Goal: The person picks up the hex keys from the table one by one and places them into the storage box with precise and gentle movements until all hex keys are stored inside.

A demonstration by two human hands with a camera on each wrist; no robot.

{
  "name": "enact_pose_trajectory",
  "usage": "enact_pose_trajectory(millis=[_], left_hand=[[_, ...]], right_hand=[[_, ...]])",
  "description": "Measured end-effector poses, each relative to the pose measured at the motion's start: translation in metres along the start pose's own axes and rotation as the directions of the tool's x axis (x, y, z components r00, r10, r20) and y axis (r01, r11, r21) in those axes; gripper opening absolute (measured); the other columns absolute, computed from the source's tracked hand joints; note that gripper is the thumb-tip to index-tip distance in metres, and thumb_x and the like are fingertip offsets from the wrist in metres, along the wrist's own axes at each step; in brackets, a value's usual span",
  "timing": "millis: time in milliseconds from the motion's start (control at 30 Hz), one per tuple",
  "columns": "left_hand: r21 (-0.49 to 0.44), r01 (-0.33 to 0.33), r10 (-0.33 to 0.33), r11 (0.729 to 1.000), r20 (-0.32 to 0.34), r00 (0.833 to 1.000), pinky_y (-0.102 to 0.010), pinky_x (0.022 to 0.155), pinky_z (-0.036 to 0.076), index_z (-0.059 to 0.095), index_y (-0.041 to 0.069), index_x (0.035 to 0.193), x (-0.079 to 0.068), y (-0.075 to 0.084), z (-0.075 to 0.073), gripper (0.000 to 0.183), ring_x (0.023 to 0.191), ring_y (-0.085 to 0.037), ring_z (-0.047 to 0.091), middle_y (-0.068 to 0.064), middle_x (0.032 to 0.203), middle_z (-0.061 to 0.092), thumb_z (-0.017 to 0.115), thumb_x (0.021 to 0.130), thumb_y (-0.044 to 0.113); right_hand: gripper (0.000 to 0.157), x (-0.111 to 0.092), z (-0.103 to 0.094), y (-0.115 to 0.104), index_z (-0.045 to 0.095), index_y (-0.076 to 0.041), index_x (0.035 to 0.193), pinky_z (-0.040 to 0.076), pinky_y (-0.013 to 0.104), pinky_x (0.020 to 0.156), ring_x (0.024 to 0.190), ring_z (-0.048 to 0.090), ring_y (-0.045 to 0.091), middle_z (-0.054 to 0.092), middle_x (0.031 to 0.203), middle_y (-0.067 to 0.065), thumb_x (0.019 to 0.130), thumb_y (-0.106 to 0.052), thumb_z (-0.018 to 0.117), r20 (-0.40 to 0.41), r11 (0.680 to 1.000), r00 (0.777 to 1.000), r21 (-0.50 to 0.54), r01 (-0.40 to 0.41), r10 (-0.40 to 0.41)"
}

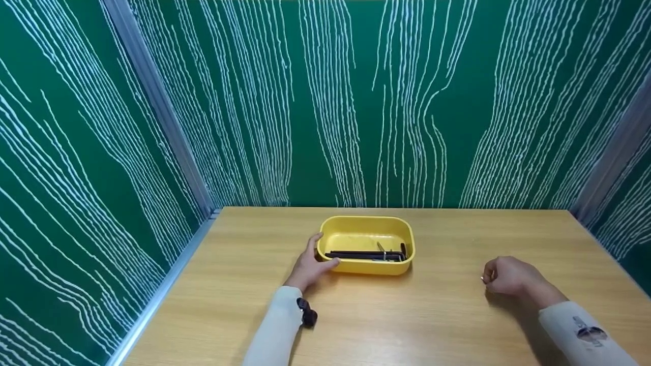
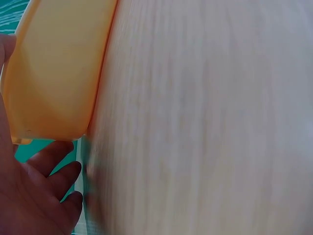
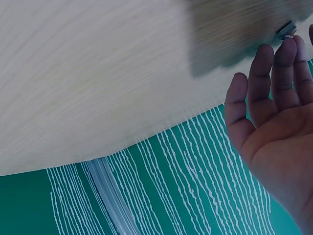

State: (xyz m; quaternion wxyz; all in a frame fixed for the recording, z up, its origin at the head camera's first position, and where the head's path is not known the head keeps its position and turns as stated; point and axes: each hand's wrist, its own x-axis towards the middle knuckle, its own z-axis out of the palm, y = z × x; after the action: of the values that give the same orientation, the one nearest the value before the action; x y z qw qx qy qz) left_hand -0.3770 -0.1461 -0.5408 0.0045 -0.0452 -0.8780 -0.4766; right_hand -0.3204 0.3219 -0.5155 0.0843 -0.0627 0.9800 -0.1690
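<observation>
A yellow plastic bin point(image 1: 374, 268) stands on the wooden table. My left hand point(image 1: 307, 267) holds it by its left end, thumb over the front rim and a finger at the far-left corner. In the left wrist view, the other fingers point(image 2: 62, 178) lie beside the bin's end wall. Inside the bin are long black rods point(image 1: 356, 255), with a bent end like hex keys, and a few small metal pieces. To the right, apart from the bin, my right hand point(image 1: 511, 277) pinches a small dark, shiny metal piece point(image 3: 286, 30) at its fingertips; its exact kind cannot be made out.
The wooden table point(image 1: 422, 325) reaches back to a green wall point(image 1: 325, 168) with white wavy lines. Similar panels stand at the left and right, joined by grey metal posts point(image 1: 168, 112).
</observation>
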Motion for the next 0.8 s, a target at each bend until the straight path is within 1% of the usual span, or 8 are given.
enact_pose_trajectory(millis=[67,133,267,433,633,800], left_hand=[[0.001,0.001,-0.001,1.000,-0.004,1.000,-0.045,0.103,0.024,0.021,0.046,0.131,0.0003,0.0003,-0.0001,0.091,0.124,-0.018,0.034,-0.001,0.138,0.035,0.068,0.055,0.063],[0.007,0.004,-0.004,1.000,-0.005,1.000,-0.044,0.103,0.024,0.020,0.046,0.131,0.0009,0.0001,0.0000,0.091,0.124,-0.018,0.033,0.000,0.139,0.034,0.068,0.055,0.063],[0.022,-0.023,0.023,1.000,-0.009,1.000,-0.043,0.102,0.026,0.021,0.043,0.132,0.0022,-0.0015,0.0000,0.094,0.123,-0.019,0.036,-0.002,0.137,0.037,0.067,0.054,0.065],[0.022,-0.022,0.022,1.000,-0.008,1.000,-0.042,0.101,0.028,0.022,0.044,0.132,0.0024,-0.0048,0.0006,0.094,0.120,-0.018,0.039,-0.003,0.134,0.040,0.067,0.052,0.067],[0.015,-0.018,0.018,1.000,-0.005,1.000,-0.041,0.102,0.027,0.021,0.046,0.131,0.0021,-0.0045,0.0014,0.093,0.121,-0.017,0.037,-0.002,0.136,0.039,0.067,0.053,0.066],[0.015,-0.005,0.005,1.000,-0.011,1.000,-0.043,0.102,0.027,0.021,0.047,0.130,0.0026,-0.0031,0.0018,0.094,0.122,-0.017,0.036,0.000,0.136,0.038,0.067,0.051,0.068]], right_hand=[[0.015,0.0003,0.0006,0.0010,0.059,-0.018,0.071,0.031,0.028,0.051,0.060,0.045,0.015,0.052,0.065,-0.002,0.063,-0.021,0.072,0.000,1.000,1.000,0.002,0.002,-0.002],[0.017,0.0004,0.0008,0.0019,0.059,-0.017,0.072,0.032,0.028,0.052,0.061,0.045,0.015,0.052,0.066,-0.001,0.062,-0.021,0.072,0.004,1.000,1.000,0.016,-0.015,0.015],[0.022,-0.0003,0.0012,0.0039,0.058,-0.016,0.075,0.032,0.028,0.052,0.064,0.046,0.016,0.052,0.068,0.000,0.059,-0.020,0.073,0.002,0.998,0.999,0.041,-0.050,0.050],[0.017,-0.0010,0.0025,0.0065,0.058,-0.017,0.071,0.030,0.028,0.052,0.062,0.045,0.015,0.052,0.067,-0.001,0.061,-0.019,0.071,-0.027,1.000,1.000,0.017,-0.015,0.016],[0.016,0.0000,0.0021,0.0082,0.059,-0.016,0.072,0.032,0.028,0.055,0.065,0.046,0.017,0.053,0.069,0.000,0.063,-0.019,0.071,-0.009,0.999,0.999,0.029,-0.038,0.038],[0.014,0.0002,0.0007,0.0083,0.060,-0.016,0.071,0.033,0.028,0.055,0.064,0.046,0.017,0.054,0.068,0.000,0.063,-0.018,0.071,-0.005,0.998,0.999,0.039,-0.040,0.040]])
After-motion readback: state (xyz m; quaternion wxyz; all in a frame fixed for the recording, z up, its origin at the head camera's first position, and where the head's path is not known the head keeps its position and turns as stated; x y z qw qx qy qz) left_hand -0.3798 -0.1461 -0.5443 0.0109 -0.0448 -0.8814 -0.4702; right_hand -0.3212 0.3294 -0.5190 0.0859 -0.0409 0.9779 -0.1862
